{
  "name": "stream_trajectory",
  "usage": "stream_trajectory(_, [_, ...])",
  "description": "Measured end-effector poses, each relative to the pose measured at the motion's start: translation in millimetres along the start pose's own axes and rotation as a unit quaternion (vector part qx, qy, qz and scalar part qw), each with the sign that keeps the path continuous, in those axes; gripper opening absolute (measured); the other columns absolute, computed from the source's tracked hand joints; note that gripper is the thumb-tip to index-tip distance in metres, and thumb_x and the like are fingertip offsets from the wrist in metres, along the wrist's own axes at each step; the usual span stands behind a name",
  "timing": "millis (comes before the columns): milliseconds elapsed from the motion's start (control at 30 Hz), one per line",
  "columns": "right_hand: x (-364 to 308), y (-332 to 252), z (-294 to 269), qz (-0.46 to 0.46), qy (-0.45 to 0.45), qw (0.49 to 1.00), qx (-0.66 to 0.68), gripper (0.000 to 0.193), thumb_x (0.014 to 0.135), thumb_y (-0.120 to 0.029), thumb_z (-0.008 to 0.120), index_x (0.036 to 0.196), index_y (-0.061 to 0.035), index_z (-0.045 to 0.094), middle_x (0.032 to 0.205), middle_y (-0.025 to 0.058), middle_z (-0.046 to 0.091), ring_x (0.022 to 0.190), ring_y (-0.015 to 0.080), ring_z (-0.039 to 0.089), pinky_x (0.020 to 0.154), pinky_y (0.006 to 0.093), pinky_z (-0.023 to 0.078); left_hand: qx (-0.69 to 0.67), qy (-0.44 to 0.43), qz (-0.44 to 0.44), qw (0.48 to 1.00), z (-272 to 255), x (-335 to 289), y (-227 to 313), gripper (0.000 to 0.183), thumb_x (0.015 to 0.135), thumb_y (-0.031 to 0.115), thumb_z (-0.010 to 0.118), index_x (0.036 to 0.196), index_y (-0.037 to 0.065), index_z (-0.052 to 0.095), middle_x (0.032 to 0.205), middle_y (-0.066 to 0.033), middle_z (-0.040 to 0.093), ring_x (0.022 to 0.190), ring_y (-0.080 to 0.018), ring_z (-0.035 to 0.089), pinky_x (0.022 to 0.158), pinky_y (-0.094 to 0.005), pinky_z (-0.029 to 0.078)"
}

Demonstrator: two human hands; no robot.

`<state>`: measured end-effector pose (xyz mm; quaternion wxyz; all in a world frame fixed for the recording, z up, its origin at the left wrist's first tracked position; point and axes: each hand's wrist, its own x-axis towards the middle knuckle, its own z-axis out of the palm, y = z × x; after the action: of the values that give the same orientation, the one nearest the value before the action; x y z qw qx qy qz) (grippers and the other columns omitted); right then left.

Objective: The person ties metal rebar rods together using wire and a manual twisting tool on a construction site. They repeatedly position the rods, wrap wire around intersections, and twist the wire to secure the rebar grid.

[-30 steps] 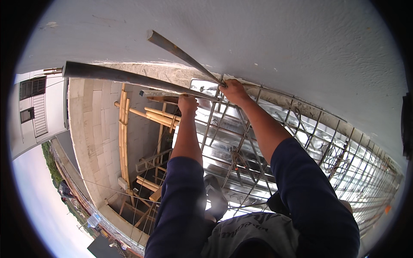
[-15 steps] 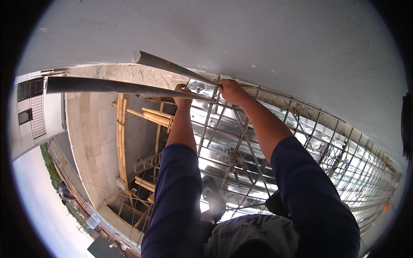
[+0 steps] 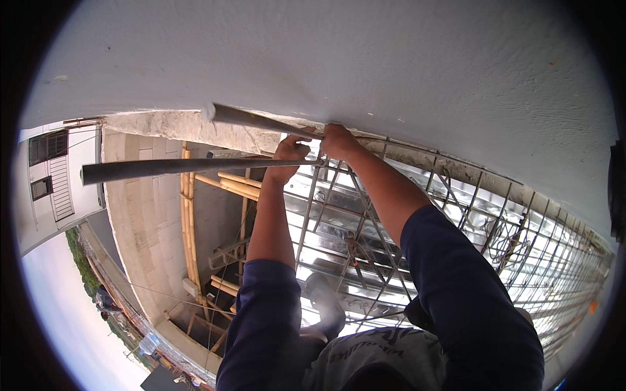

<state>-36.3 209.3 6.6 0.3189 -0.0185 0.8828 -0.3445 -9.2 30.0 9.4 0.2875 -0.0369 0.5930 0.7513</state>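
Note:
Two dark steel bars rise toward me and look thick at their near ends: an upper steel bar (image 3: 251,118) along the grey wall and a lower steel bar (image 3: 169,167) reaching further left. My right hand (image 3: 339,142) is closed around the far end of the upper bar, close against the wall. Just left of it is my left hand (image 3: 290,158), its fingers curled near the same bar; what they pinch is hidden. The lower bar crosses in front of this hand. Below both hands, the rebar grid (image 3: 329,189) spreads over shiny metal decking (image 3: 319,225).
A tool like pincers (image 3: 354,251) with reddish handles lies on the grid. Coiled wire (image 3: 508,241) hangs among bars at right. The grey wall (image 3: 404,58) fills the far side. At left, bamboo poles (image 3: 189,221) stand in an opening beside a block wall (image 3: 140,215).
The near end of the lower bar has swung down and slightly right; the upper bar's has dropped a little. My left hand has moved right and down, nearer my right hand, which has shifted slightly left.

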Motion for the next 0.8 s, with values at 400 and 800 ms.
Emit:
stream_trajectory(400, [-2.8,30.8,2.1,-0.071,0.007,0.997,-0.02,0.028,0.079,-0.016,0.063,0.098,0.0053,0.063,0.099,0.0243,0.064,0.095,0.0347,0.064,0.081,0.0407,0.051,0.501,-0.026,0.158,0.851,49.1,9.3,65.2,0.019,0.082,0.017,0.067,0.095,0.005,0.063,0.084,-0.0076,0.063,0.079,-0.0151,0.058,0.07,-0.0303,0.047])
stream_trajectory(800, [-2.5,53.0,24.0,-0.106,0.159,0.981,0.021,0.018,0.076,-0.013,0.058,0.086,-0.0007,0.067,0.095,0.0198,0.064,0.092,0.0361,0.062,0.083,0.0422,0.049,0.49,0.078,0.178,0.85,30.4,33.3,-4.0,0.018,0.077,0.018,0.064,0.082,0.001,0.064,0.077,-0.0173,0.066,0.073,-0.0358,0.065,0.063,-0.0419,0.052])
